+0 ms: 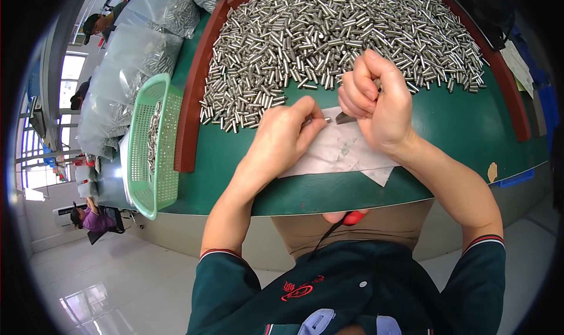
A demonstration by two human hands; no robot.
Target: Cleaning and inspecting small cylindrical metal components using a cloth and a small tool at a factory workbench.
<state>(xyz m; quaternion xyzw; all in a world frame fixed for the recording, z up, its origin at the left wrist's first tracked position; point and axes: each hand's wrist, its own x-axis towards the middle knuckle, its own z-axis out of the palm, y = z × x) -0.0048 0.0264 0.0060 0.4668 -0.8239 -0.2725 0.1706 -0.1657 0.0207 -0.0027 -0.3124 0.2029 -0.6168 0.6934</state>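
My left hand (pixel 283 130) is closed, with thumb and forefinger pinching a small metal pin (pixel 327 120) whose bright end sticks out to the right. Close by on the right, my right hand (pixel 382 103) is curled into a fist around a dark, flat, blade-like tool (pixel 345 118). Only the tool's pointed end shows, low beside the pin; the rest is hidden by the fingers. Beneath both hands a pale, stained cloth (pixel 326 159) lies on the green tabletop (pixel 282 197). Beyond them spreads a large heap of short, shiny metal pins (pixel 335 32).
Dark red rails (pixel 192 120) border the heap at left, back and right. Left of them stands a light green perforated basket (pixel 138 179) with some pins inside. Clear plastic bags (pixel 108 94) of metal parts line the far left. A person in purple (pixel 100 220) sits in the background.
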